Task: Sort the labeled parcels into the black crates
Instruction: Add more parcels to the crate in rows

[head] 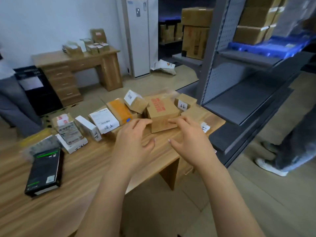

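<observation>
Both hands are out over the wooden table (pixel 82 177). Left hand (pixel 133 142) and right hand (pixel 188 142) have their fingers spread and bent and their thumbs wide, with no grip closed. The fingertips of both sit at the near face of the cardboard box with red print (pixel 162 112), left at its left corner, right on the front.

That box stands at the table's far edge in a cluster of parcels:
- tilted small box with a white label (pixel 135 100) just behind-left
- orange-topped parcel (pixel 119 108) beside it
- small box with a handwritten tag (pixel 183 102) to the right
- white-labelled parcel (pixel 104 119) and slim white box (pixel 88 128) further left
- taped stack (pixel 70 132) beyond those
- black box (pixel 45 171) lying flat, near-left, apart from the rest

The far-left end of the table is blurred, so I can't tell what's there.

The black crate (pixel 37 89) is on the floor at left, well away from the table and against a second desk (pixel 77 60) that has more small parcels on top.

Room:
- white wall and a white standing air conditioner (pixel 138 40)
- crumpled packaging (pixel 164 66) on the tiled floor
- grey metal shelving (pixel 239 82) close on the right, with cartons (pixel 253 23) on its upper level
- more cartons (pixel 195 31) in the dark back area
- a person's legs (pixel 290 147) by the shelving and another person (pixel 12 100) at the left edge
</observation>
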Tool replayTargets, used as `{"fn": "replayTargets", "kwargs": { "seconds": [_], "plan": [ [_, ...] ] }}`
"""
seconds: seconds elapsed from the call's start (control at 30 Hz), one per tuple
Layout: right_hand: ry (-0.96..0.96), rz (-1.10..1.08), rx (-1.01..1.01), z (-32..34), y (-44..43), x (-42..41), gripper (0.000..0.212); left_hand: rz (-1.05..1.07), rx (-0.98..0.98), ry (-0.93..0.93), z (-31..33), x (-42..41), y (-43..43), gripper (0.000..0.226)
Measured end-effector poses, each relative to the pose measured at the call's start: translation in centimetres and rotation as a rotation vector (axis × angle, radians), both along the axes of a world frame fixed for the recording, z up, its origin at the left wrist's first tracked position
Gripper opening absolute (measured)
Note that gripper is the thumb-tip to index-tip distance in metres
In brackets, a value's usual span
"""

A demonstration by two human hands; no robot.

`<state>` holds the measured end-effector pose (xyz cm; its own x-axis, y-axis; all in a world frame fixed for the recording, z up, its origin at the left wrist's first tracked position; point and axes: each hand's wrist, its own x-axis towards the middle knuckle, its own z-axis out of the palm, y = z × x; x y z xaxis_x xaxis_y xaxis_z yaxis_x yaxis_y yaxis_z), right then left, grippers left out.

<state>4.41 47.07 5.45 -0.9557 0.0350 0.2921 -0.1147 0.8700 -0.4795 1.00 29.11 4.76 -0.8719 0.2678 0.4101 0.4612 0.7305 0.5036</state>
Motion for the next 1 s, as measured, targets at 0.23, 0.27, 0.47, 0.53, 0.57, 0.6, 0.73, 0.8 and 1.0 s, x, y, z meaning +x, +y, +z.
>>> {"fn": "replayTargets", "kwargs": {
  "seconds": [0.23,0.27,0.47,0.53,0.57,0.6,0.73,0.8,1.0],
  "plan": [
    [-0.039,0.057,-0.023,-1.5,3.3,-8.0,0.055,0.058,-0.014,-0.029,-0.3,-6.7,3.3,0.048],
    [-0.041,0.062,-0.026,-1.6,3.4,-9.2,0.055,0.065,-0.015,-0.032,-0.5,-7.8,3.5,0.047],
    [-0.088,0.104,-0.021,-2.1,3.7,-16.3,0.054,0.111,0.002,-0.049,-1.6,-14.7,3.6,0.044],
    [-0.093,0.112,-0.015,-2.2,3.7,-19.1,0.053,0.126,0.01,-0.047,-1.6,-17.2,3.5,0.042],
    [-0.099,0.113,-0.009,-2.2,3.6,-20.6,0.053,0.137,0.005,-0.053,-1.5,-18.4,3.4,0.042],
    [-0.108,0.115,-0.001,-2.2,3.4,-22.1,0.054,0.154,-0.004,-0.061,-1.5,-19.7,3.3,0.042],
    [-0.14,0.124,-0.001,-2.6,2.9,-27.8,0.063,0.211,-0.033,-0.111,-2.1,-25.0,2.4,0.049],
    [-0.172,0.127,0.009,-3.4,2.8,-30.0,0.064,0.204,-0.047,-0.145,-2.8,-27.3,2.1,0.054],
    [-0.314,0.173,0.008,-6.6,2.8,-34.7,0.066,0.2,-0.091,-0.259,-6.2,-32.0,1.7,0.069]
  ]
}}
